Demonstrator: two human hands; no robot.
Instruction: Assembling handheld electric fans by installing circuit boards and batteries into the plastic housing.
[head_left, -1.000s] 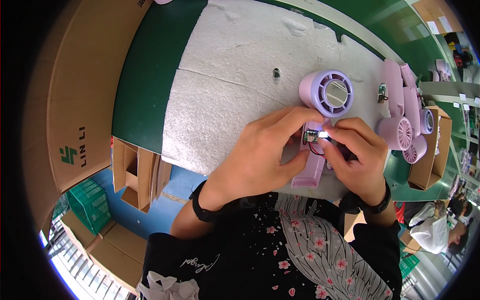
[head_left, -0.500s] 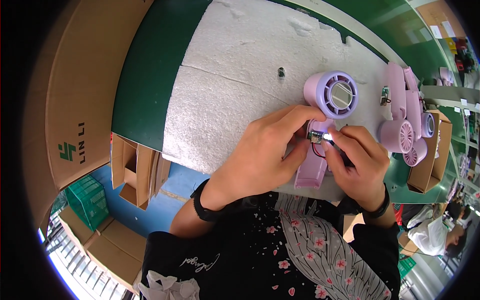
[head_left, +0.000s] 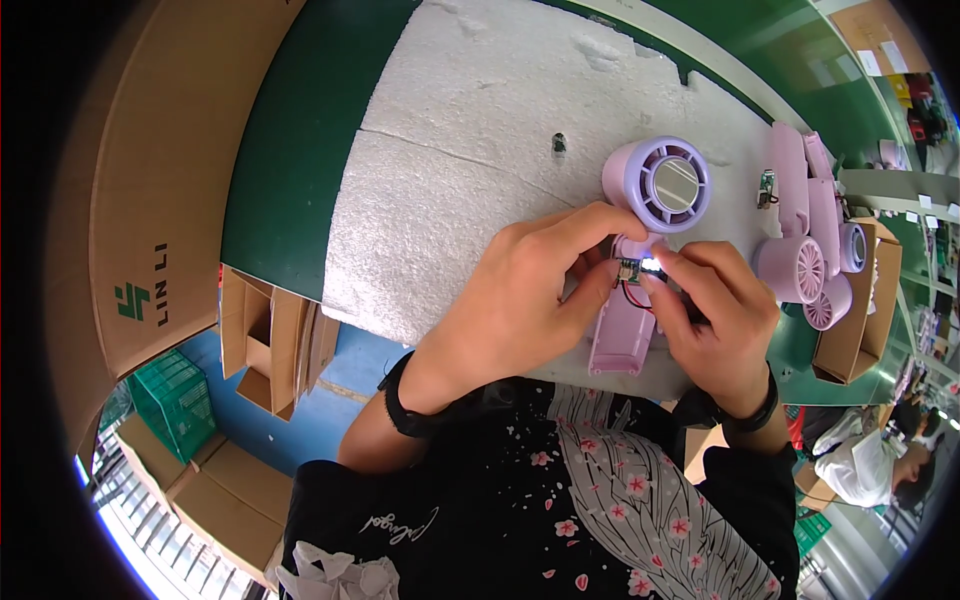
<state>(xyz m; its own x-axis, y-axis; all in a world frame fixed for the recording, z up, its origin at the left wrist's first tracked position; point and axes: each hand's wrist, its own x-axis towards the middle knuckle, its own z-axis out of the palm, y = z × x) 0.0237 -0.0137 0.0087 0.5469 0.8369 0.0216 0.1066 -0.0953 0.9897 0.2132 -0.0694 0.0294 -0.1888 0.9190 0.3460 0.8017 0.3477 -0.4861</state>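
Note:
A small circuit board [head_left: 629, 269] with a bright white light and red and black wires is pinched between my two hands. My left hand [head_left: 545, 285] has thumb and fingers closed at the board's left end. At the lit end, the thumb and index finger of my right hand [head_left: 715, 315] are closed on it. Beneath lies the open pink handle [head_left: 620, 340] of a handheld fan; its round lavender-rimmed head [head_left: 657, 185] points up and away from me. My fingers hide part of the board and the handle's upper end.
A white foam sheet [head_left: 450, 200] covers much of the green table [head_left: 290, 150]. Several pink fan parts [head_left: 792, 268] and another circuit board [head_left: 767, 188] lie at right, beside a cardboard box [head_left: 862, 320]. A large carton [head_left: 150, 180] stands at left. Another person [head_left: 865, 465] is at far right.
Both hands and the circuit board have shifted very slightly within the handle. The light on the board stays lit, and both hands keep their grip.

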